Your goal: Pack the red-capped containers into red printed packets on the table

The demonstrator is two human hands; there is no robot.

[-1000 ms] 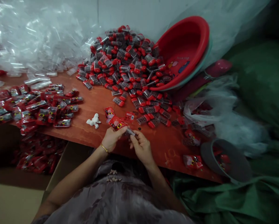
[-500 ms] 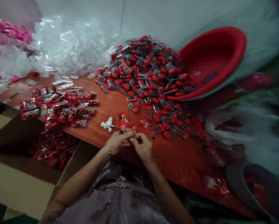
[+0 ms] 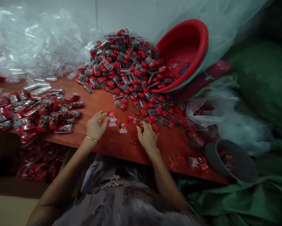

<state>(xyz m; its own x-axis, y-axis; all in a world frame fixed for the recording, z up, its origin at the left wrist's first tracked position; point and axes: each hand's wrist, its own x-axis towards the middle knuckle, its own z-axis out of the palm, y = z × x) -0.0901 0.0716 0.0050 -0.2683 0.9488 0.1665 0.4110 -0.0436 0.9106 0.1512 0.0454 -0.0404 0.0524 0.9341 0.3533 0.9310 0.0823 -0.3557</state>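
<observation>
My left hand (image 3: 96,126), a gold bangle on its wrist, is over the table beside the printed red cards (image 3: 123,127), fingers curled. What it holds, if anything, is hidden; the white crumpled piece seen earlier no longer shows. My right hand (image 3: 147,137) is at the near edge of the pile, thumb and fingers at the end of a small clear container with a red cap (image 3: 150,119). Another printed card (image 3: 132,119) lies between the hands. Nearer me on the table is a small dark ring-like thing (image 3: 133,142).
A heap of red-capped containers (image 3: 122,69) spills from a tilted red basin (image 3: 197,31). Packed red pouches (image 3: 45,114) lie left, with more in a box below. Clear plastic pieces (image 3: 32,40) are heaped at back left. A grey bin (image 3: 211,153) and plastic bag (image 3: 244,128) stand right.
My hands, together before, have moved apart, left hand to the left and right hand toward the containers. The cards now lie uncovered. The view has shifted right.
</observation>
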